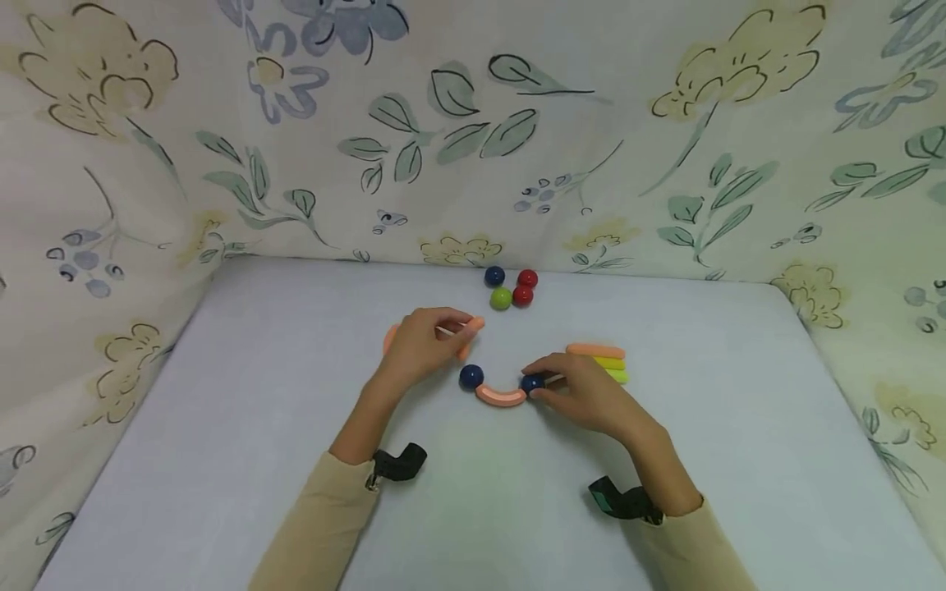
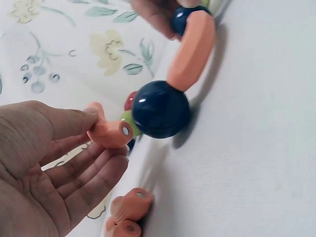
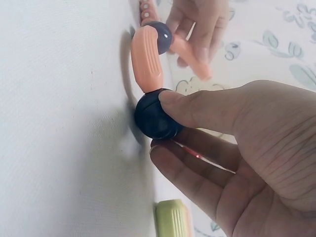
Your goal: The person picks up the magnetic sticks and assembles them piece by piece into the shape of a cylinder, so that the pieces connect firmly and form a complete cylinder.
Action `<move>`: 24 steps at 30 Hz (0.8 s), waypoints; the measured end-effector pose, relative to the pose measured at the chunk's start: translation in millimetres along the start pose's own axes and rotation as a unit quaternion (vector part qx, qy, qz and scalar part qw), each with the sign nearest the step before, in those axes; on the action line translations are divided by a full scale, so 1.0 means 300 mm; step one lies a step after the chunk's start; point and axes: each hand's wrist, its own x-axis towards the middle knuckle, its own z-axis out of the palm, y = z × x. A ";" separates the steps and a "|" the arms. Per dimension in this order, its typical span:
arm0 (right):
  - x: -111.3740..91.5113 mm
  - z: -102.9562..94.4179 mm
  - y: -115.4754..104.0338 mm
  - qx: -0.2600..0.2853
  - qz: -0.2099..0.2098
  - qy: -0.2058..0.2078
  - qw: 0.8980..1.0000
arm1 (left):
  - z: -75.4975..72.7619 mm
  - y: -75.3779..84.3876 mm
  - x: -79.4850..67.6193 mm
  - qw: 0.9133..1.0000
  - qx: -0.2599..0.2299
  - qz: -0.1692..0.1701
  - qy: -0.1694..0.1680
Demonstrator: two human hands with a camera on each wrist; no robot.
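Observation:
In the head view my left hand (image 1: 420,349) pinches a curved orange magnetic rod (image 2: 111,132) between thumb and fingers, its metal-tipped end close to a dark blue ball (image 2: 161,109). Another curved orange rod (image 1: 501,397) lies on the white table and joins that ball to a second dark blue ball (image 3: 157,116). Thumb and fingers of my right hand (image 1: 591,394) hold this second ball at the rod's right end. Whether the left-hand rod touches the first ball, I cannot tell.
Behind the hands a dark blue ball (image 1: 494,277), a green ball (image 1: 501,298) and two red balls (image 1: 522,295) sit together. Straight orange rods (image 1: 595,350), with yellow and green ones, lie right. More curved orange rods (image 2: 134,203) lie left. Floral cloth (image 1: 473,164) hangs behind.

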 end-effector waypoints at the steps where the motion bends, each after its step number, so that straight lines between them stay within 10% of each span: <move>1: -0.006 -0.002 0.003 -0.001 -0.001 0.001 1.000 | 0.015 0.002 0.003 1.000 0.003 0.008 0.003; 24: -0.002 -0.004 0.017 -0.010 -0.014 0.010 1.000 | 0.071 0.034 -0.005 0.996 0.081 -0.024 -0.026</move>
